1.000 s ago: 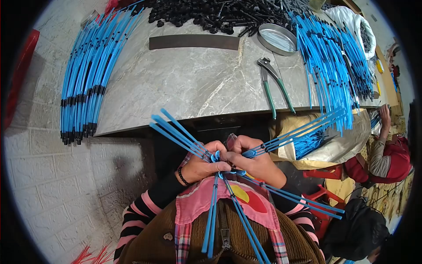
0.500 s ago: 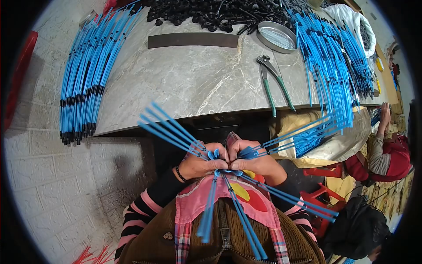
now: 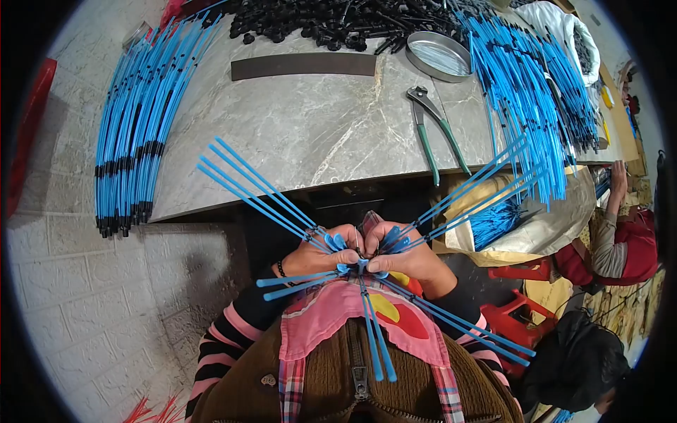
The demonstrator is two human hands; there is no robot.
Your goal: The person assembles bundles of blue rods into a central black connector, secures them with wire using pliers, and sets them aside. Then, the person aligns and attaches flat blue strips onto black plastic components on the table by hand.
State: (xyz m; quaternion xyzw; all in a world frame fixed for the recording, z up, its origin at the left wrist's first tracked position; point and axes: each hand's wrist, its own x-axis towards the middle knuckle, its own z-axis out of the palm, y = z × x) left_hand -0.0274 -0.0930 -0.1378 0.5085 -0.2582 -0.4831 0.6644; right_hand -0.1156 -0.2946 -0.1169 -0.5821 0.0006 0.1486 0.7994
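Close together in front of my chest, my left hand (image 3: pixel 324 255) and my right hand (image 3: pixel 410 255) both grip the hub of a piece made of blue rods (image 3: pixel 261 187). Its rods fan out in pairs and small groups to the upper left, upper right, left, lower right and down over the pink apron (image 3: pixel 321 321). Blue flat tabs show around the hub between my fingers. Thumbs and fingertips are pinched at the middle, and a thin wire seems to stand between them. The exact joint is hidden by my fingers.
On the stone table (image 3: pixel 296 127) lie pliers (image 3: pixel 436 134), a dark strip (image 3: pixel 303 65), a round metal tin (image 3: pixel 438 56), black parts (image 3: pixel 324 21) and blue rod bundles (image 3: pixel 134 141) left and right. An open sack (image 3: pixel 557 225) stands at right; beyond it is another person (image 3: pixel 627 247).
The blue piece has turned in my hands: the rods that hung at lower left now point left, and those at upper left and upper right have swung upward. My fingertips have come together at the hub.
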